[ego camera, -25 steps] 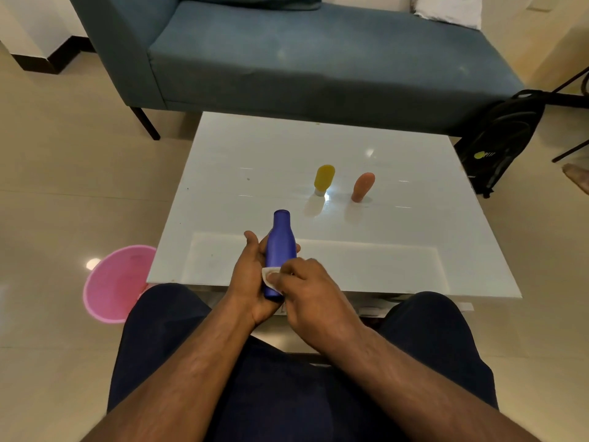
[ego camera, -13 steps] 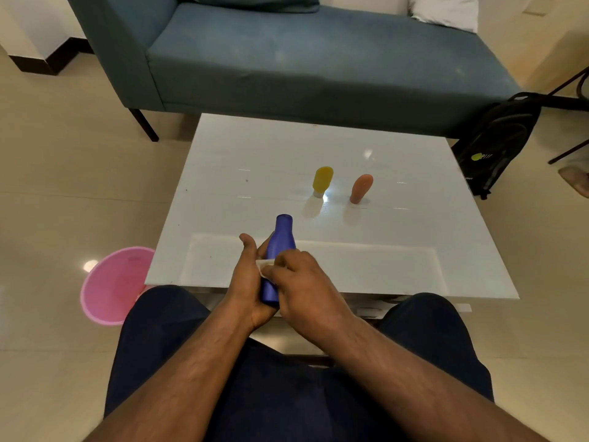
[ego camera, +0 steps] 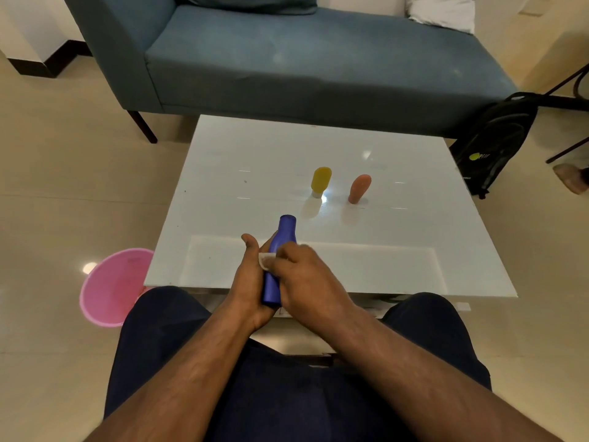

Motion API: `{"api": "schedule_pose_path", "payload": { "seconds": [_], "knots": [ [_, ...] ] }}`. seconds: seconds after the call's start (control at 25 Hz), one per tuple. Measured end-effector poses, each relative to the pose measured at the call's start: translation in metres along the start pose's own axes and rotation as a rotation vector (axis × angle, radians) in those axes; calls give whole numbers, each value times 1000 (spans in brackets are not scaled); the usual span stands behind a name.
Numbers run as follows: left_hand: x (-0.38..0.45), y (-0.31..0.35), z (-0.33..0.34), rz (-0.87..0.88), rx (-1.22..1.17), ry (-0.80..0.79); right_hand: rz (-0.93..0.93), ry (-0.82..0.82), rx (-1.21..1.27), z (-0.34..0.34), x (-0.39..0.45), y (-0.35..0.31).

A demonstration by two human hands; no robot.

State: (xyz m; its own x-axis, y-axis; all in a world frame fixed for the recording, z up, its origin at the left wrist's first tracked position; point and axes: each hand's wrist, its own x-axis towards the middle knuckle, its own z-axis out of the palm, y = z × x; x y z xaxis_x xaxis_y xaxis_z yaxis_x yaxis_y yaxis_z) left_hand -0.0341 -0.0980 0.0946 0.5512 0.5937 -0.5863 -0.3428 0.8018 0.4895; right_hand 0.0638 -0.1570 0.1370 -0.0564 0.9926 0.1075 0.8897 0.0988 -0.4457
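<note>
Head view, left hand gripping blue bottle, right hand pinching white scrap, table, teal sofa.

Dim, warm indoor light. Glare spots on glossy white tabletop, far right. Wide-angle bending at edges; focus sharp.

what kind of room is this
Most likely a home living room: a blue sofa stands behind a low white table, and a backpack sits on the tiled floor beside them.
</note>
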Motion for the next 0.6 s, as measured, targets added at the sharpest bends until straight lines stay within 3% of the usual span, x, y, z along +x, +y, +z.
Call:
{"api": "schedule_pose_path", "payload": {
  "seconds": [0.2,0.44,0.52,0.6],
  "knots": [
    [1,-3,0,11,84,59,191,118,-67,-9,35,19],
    [0,5,-3,9,-69,18,-58,-15,-79,4,-1,-11],
    [2,3,-3,4,-46,37,8,38,-60,0,14,-1],
    [3,-1,-2,11,-6,81,193,111,37,-6,32,12]
  ]
}}
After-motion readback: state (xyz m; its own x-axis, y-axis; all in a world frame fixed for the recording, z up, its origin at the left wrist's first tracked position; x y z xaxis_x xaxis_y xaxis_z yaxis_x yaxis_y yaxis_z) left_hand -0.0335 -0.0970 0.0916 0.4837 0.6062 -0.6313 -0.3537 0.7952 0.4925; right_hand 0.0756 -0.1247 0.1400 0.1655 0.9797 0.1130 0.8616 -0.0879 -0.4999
